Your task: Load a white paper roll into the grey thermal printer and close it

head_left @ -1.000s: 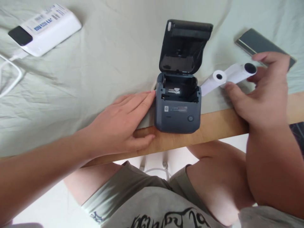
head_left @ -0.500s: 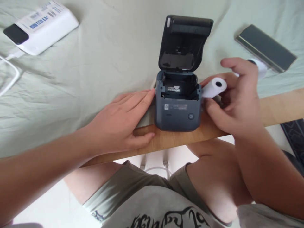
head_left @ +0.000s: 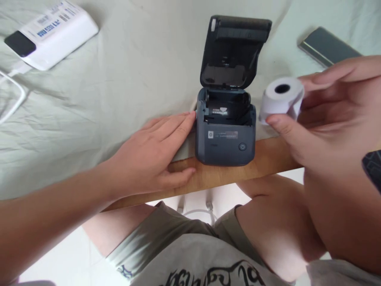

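Observation:
A dark blue label printer (head_left: 225, 145) stands at the table's front edge with its black lid (head_left: 235, 55) raised and its inner compartment showing. My left hand (head_left: 154, 153) lies flat, fingers stretched out, its fingertips touching the printer's left side. To the right of the printer, my right hand (head_left: 330, 107) pinches a white paper roll (head_left: 278, 103) between thumb and fingers. The roll is tilted, with its dark core hole facing up, and it does not touch the printer.
A white power bank (head_left: 64, 39) with a cable lies at the upper left. A dark phone-like slab (head_left: 329, 45) is at the upper right, partly behind my right hand. A pale green cloth (head_left: 133, 59) covers the table behind its wooden edge (head_left: 214, 176).
My right hand has moved away from the printer's side and up nearer the camera, with a white roll in its grasp. My left hand has hardly moved.

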A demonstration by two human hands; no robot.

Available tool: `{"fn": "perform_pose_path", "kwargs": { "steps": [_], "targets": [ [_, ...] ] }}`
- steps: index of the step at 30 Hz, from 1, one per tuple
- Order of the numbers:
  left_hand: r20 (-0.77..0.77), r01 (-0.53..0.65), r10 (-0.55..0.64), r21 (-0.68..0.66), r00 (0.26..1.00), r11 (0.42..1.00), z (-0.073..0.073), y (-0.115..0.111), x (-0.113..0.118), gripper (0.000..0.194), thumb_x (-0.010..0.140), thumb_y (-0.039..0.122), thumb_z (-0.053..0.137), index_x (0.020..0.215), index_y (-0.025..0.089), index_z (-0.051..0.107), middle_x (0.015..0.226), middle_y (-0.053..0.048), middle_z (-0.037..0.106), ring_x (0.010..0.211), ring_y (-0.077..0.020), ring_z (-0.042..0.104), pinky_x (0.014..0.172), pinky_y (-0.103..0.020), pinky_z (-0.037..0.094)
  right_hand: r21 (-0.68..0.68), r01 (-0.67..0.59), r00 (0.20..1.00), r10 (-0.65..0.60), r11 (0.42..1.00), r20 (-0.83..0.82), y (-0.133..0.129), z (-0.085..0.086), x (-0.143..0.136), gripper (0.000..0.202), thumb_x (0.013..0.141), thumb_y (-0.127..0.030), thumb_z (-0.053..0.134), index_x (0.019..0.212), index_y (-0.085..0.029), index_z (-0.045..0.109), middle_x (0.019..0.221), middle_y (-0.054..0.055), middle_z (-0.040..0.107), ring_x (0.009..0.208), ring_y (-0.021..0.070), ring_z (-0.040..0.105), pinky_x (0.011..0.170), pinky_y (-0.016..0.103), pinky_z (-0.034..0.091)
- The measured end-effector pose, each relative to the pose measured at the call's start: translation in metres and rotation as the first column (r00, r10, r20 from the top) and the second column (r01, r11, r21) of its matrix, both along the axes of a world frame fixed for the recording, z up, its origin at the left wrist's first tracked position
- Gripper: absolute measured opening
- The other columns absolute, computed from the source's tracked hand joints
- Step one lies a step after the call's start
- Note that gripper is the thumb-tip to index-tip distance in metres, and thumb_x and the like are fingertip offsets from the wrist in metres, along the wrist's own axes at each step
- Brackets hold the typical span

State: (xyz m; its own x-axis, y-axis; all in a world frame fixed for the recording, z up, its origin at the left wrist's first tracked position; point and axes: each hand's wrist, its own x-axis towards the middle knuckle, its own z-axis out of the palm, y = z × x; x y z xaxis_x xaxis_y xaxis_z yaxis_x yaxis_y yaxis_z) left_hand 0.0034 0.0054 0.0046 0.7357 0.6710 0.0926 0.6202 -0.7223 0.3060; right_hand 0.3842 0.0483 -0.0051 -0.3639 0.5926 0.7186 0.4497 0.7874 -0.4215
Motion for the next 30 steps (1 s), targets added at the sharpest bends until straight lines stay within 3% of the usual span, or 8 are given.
{"fn": "perform_pose_path", "kwargs": {
  "steps": [3,5,8,16,19,23,27,30],
  "targets": [
    [0.037,-0.022,0.020,0.056,0.999,0.998,-0.004,-0.001,0.000,0.090,0.130,0.058,0.054,0.201,0.006,0.034,0.202,-0.025,0.058,0.184,-0.0432,0.064,0.153,-0.057,0.057,-0.020,0.012,0.998,-0.011,1.000,0.061,-0.007,0.024,-0.023,0.021,0.119,-0.045,0.094,0.127,-0.030,0.081,0.134,0.000,0.096,0.119,0.0217,0.095,0.095,0.041,0.080],
    [0.049,-0.027,0.024,0.074,0.999,0.997,-0.008,-0.001,0.000,0.091,0.129,0.062,0.053,0.201,0.008,0.036,0.200,-0.024,0.060,0.182,-0.0434,0.067,0.151,-0.057,0.059,-0.055,0.004,0.982,0.006,0.998,0.186,-0.010,0.037,-0.039,0.009,0.126,-0.032,0.081,0.118,-0.029,0.079,0.137,-0.005,0.097,0.133,0.0193,0.096,0.115,0.042,0.083],
    [0.061,-0.027,0.022,0.088,0.998,0.996,-0.012,-0.001,-0.001,0.093,0.129,0.067,0.050,0.202,0.012,0.035,0.200,-0.022,0.061,0.181,-0.0442,0.068,0.151,-0.057,0.060,-0.042,0.020,0.975,-0.010,0.999,0.220,-0.006,0.043,-0.052,0.009,0.126,-0.029,0.082,0.117,-0.028,0.080,0.133,-0.007,0.097,0.139,0.0199,0.096,0.119,0.038,0.082],
    [0.007,0.001,-0.001,0.004,1.000,1.000,-0.002,0.003,-0.003,0.096,0.127,0.063,0.059,0.204,0.014,0.029,0.206,-0.023,0.053,0.187,-0.0486,0.062,0.155,-0.064,0.057,-0.069,0.005,0.991,0.005,0.998,0.134,0.024,0.020,-0.050,0.002,0.115,-0.024,0.087,0.114,-0.024,0.088,0.126,0.000,0.097,0.131,0.0252,0.097,0.110,0.038,0.083],
    [0.012,-0.019,0.019,-0.008,1.000,1.000,-0.003,0.003,-0.002,0.096,0.126,0.061,0.056,0.206,0.017,0.025,0.207,-0.019,0.053,0.186,-0.0482,0.063,0.154,-0.066,0.057,-0.044,-0.045,0.991,0.050,0.998,0.128,0.014,0.026,-0.050,0.006,0.117,-0.024,0.088,0.111,-0.025,0.087,0.124,0.000,0.096,0.129,0.0224,0.096,0.115,0.040,0.082],
    [0.146,-0.030,0.028,0.010,0.989,0.999,-0.007,0.000,-0.002,0.109,0.124,0.054,0.060,0.210,0.021,0.002,0.202,-0.015,0.061,0.182,-0.0413,0.069,0.150,-0.061,0.063,-0.025,-0.118,0.971,0.121,0.993,0.206,-0.013,0.033,-0.048,0.011,0.122,-0.026,0.085,0.114,-0.029,0.079,0.125,-0.002,0.093,0.122,0.0164,0.092,0.108,0.039,0.080],
    [0.093,0.074,-0.081,0.068,0.992,0.995,-0.002,-0.001,-0.002,0.084,0.127,0.043,0.062,0.205,0.039,0.033,0.203,-0.013,0.057,0.188,-0.0425,0.062,0.150,-0.068,0.061,0.008,-0.169,0.945,0.160,0.986,0.287,-0.035,0.024,-0.040,0.013,0.121,-0.020,0.085,0.122,-0.030,0.077,0.132,-0.002,0.092,0.121,0.0189,0.090,0.107,0.047,0.075],
    [0.082,0.130,-0.139,0.104,0.987,0.986,-0.001,0.000,-0.002,0.070,0.130,0.038,0.060,0.198,0.042,0.044,0.197,-0.017,0.058,0.188,-0.0450,0.060,0.147,-0.073,0.061,0.048,-0.122,0.960,0.105,0.991,0.261,-0.043,0.016,-0.034,0.014,0.127,-0.027,0.074,0.133,-0.030,0.086,0.140,0.003,0.090,0.128,0.0192,0.089,0.115,0.046,0.076]
  ]
}}
